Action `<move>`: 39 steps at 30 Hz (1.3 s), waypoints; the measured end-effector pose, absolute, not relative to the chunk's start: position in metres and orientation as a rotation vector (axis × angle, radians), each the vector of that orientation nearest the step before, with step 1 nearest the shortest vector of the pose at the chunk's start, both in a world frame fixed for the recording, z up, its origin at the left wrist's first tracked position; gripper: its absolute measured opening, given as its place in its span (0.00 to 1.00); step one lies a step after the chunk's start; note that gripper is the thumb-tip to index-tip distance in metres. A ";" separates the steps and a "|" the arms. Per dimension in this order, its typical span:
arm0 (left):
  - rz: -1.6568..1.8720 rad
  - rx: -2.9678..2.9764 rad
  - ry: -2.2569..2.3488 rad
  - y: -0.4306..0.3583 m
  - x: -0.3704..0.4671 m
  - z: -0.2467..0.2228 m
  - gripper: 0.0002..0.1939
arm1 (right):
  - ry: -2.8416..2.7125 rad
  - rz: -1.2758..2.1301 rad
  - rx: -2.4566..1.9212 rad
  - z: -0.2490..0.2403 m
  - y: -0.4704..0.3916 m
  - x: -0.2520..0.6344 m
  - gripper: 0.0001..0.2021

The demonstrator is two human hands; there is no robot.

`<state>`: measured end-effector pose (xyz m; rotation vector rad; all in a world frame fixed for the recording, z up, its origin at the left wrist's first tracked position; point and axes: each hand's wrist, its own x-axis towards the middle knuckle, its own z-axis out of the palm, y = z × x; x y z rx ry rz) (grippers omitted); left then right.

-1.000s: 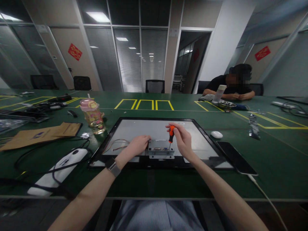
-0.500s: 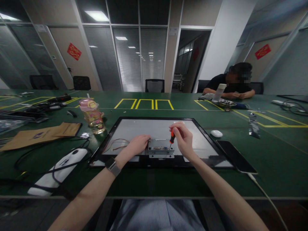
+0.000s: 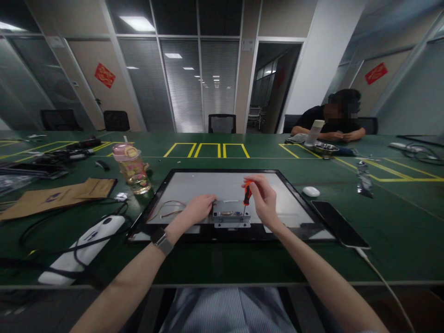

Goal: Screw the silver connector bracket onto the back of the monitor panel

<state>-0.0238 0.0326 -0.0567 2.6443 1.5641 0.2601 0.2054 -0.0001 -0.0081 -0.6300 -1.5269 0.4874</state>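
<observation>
- While the right hand [image 3: 265, 200] grips a screwdriver [image 3: 247, 194], its tip is at the metal box's [image 3: 222, 206] right end.
- Left hand [image 3: 198, 209] touches the box's left end; whether its fingers grip, I cannot tell.
- Box sits on the panel [image 3: 194, 185].

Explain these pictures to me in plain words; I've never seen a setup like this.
There is no robot here, just a person's two bare hands. Every picture comes from one camera worn on that person's head, looking forward and down.

On the green table lies a flat panel with a black frame, and on it a small metal box with connectors. The left hand is at the box's left end. The right hand holds an orange-and-black screwdriver, tip down at its right end.

Left of the panel are a drink bottle and white power strip; to the right, a phone.
</observation>
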 end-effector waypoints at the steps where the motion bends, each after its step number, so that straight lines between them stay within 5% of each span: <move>1: 0.257 2.644 1.563 0.033 -0.024 -0.057 0.17 | -1.529 0.503 -0.623 -0.008 0.000 0.205 0.10; 10: 0.275 2.634 1.550 0.034 -0.024 -0.058 0.17 | -1.504 0.386 -0.665 -0.008 0.003 0.206 0.05; 16: 0.280 2.657 1.541 0.033 -0.025 -0.058 0.17 | -1.533 0.572 -0.610 -0.009 0.003 0.207 0.10; 22: 0.268 2.632 1.547 0.032 -0.024 -0.056 0.18 | -1.622 0.192 -0.617 -0.008 0.003 0.207 0.04; 30: 0.267 2.626 1.542 0.032 -0.024 -0.055 0.16 | -1.739 0.133 -0.532 -0.008 -0.004 0.206 0.13; 39: 0.265 2.654 1.563 0.031 -0.022 -0.055 0.17 | -1.670 0.171 -0.598 -0.008 0.001 0.204 0.04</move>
